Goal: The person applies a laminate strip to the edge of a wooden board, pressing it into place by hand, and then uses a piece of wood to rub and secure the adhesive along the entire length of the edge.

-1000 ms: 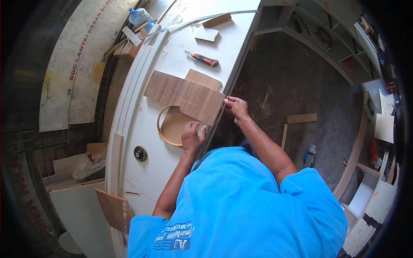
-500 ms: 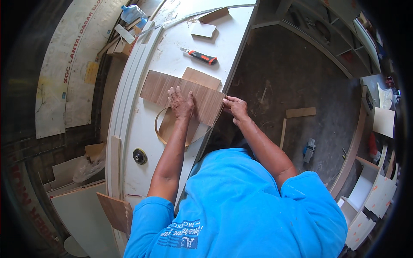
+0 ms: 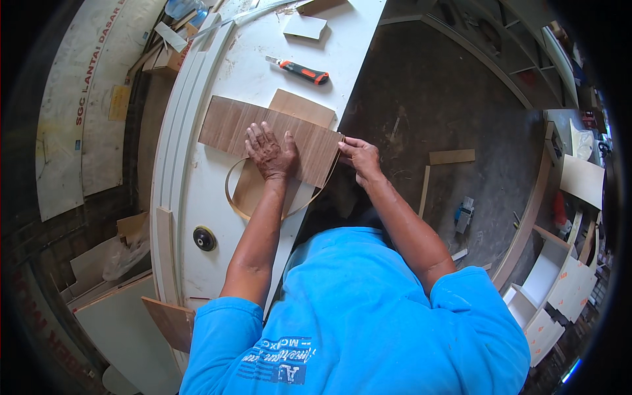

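Note:
A brown wood-grain board [image 3: 220,124] lies on the white bench, its right end at the bench edge. My left hand [image 3: 271,155] rests flat on it, fingers spread. At the board's right end my right hand [image 3: 361,158] pinches a thin edging strip [image 3: 228,187] against the corner. From there the strip curls in a wide loop below the board, passing under my left forearm. A plainer light-brown panel [image 3: 306,107] lies beneath the board and shows on both sides of it. Beyond them lies an orange-and-black utility knife [image 3: 303,70].
The white bench [image 3: 204,174] carries a small white offcut [image 3: 305,27] at the far end and a round black disc [image 3: 205,238] near its left side. On the dark floor to the right are wood strips [image 3: 451,157] and a blue-and-grey tool [image 3: 464,215].
The whole view has shifted slightly, moving the bench and its things left and up in the picture. My hands keep their places on the board and strip.

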Available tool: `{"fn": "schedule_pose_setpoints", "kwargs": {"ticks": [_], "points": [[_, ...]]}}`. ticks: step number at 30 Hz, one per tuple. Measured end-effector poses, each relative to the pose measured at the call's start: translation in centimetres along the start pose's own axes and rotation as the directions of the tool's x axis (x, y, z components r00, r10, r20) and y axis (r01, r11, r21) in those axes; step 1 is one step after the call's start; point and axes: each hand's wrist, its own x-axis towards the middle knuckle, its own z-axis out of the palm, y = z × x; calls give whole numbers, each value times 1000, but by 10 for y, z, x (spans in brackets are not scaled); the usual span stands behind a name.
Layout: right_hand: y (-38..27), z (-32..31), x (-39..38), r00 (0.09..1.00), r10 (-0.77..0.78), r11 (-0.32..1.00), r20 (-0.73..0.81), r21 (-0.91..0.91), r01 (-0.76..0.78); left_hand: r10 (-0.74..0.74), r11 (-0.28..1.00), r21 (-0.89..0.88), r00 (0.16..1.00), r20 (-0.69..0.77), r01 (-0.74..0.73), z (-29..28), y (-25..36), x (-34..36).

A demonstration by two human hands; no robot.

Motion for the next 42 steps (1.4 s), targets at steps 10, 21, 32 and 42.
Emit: {"fn": "schedule_pose_setpoints", "kwargs": {"ticks": [10, 21, 32, 42], "points": [[-1, 4, 0, 1000, 0, 1000, -21, -7, 0, -20, 999, -37, 999, 38, 21, -2, 0, 1], [-1, 7, -2, 998, -16, 999, -56, -41, 14, -17, 999, -45, 999, 38, 18, -4, 2, 2], [9, 14, -7, 976, -201, 980, -78, -18, 201, -9, 1000, -25, 999, 50, 10, -3, 1, 2], [17, 7, -1, 940, -341, 920, -4, -206, 333, -16, 1000, -4, 999, 50, 16, -1, 1, 1]]}}
